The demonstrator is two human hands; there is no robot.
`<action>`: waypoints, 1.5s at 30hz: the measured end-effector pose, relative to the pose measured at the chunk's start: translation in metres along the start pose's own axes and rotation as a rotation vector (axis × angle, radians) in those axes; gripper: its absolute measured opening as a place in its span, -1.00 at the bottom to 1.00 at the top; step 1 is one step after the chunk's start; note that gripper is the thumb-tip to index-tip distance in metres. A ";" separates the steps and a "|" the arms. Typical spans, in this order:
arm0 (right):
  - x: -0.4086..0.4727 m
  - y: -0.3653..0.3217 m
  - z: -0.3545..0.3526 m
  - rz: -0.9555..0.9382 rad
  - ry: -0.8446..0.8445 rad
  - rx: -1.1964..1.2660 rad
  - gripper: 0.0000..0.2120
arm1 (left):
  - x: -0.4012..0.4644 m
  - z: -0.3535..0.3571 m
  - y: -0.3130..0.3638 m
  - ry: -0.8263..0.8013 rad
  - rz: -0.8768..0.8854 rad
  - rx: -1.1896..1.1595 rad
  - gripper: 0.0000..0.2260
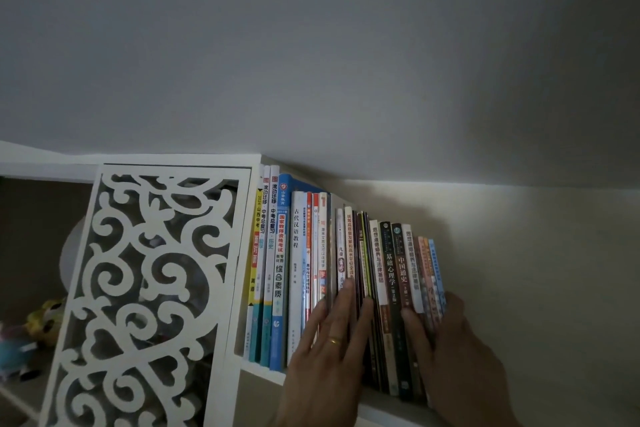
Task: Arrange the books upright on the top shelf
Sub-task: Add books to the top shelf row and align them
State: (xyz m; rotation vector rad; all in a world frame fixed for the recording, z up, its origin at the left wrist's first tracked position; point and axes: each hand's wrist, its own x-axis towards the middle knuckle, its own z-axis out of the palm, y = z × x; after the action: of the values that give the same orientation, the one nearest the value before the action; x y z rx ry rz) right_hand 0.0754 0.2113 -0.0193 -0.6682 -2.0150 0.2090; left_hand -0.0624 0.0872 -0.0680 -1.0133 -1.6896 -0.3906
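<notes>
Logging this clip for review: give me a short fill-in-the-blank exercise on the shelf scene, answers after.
1. The books stand ___ in one row on the shelf.
2. The left hand wears a gold ___ on one finger.
3. The right hand touches the row's ___ end.
4. Left of the books stands a white ___ panel with scroll cutouts.

Answers: upright; ring; right; carved

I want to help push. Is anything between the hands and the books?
No. Both hands already touch the row of books: the left hand lies flat on the middle spines, and the right hand presses the row's right end.
</notes>
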 end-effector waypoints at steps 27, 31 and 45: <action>0.004 -0.021 0.023 0.032 0.184 0.106 0.26 | 0.126 -0.056 -0.068 0.185 -0.037 -0.266 -0.47; 0.007 -0.018 0.030 0.023 0.226 0.106 0.22 | 0.140 -0.045 -0.076 0.098 0.005 -0.325 -0.43; 0.004 -0.017 0.030 0.066 0.315 0.105 0.16 | 0.136 -0.047 -0.076 0.106 -0.001 -0.302 -0.47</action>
State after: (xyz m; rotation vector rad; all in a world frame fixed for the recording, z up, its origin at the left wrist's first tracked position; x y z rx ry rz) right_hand 0.0422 0.2028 -0.0248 -0.6579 -1.6709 0.2311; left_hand -0.1010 0.0686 0.0892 -1.1879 -1.5649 -0.7045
